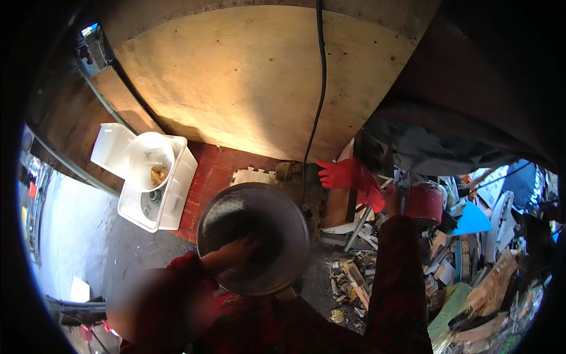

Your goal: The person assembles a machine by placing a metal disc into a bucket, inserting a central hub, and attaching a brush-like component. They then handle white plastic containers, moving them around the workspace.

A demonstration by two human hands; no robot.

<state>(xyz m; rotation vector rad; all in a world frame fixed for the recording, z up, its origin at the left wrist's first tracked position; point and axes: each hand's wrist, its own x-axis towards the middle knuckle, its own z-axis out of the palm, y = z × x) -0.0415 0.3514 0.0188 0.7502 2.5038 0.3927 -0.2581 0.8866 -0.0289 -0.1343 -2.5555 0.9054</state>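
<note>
My left hand [234,252] reaches over the rim into a dark, round, tub-like vessel [302,251] in front of me. Its fingers fade into the shadow inside, so what they touch is hidden. My right arm stretches forward on the right, and my right hand [391,199] is closed at the cuff of a red rubber glove [345,175]. The glove points left with its fingers spread, apart from the vessel. Just right of that hand is a red bucket-like container [424,202].
A white plastic bin [187,177] stands at the left, with a white bucket [132,156] set in it. Behind rises a plywood panel [247,65] with a black cable [321,76] hanging down it. Wood scraps and debris [471,301] pile up at the right.
</note>
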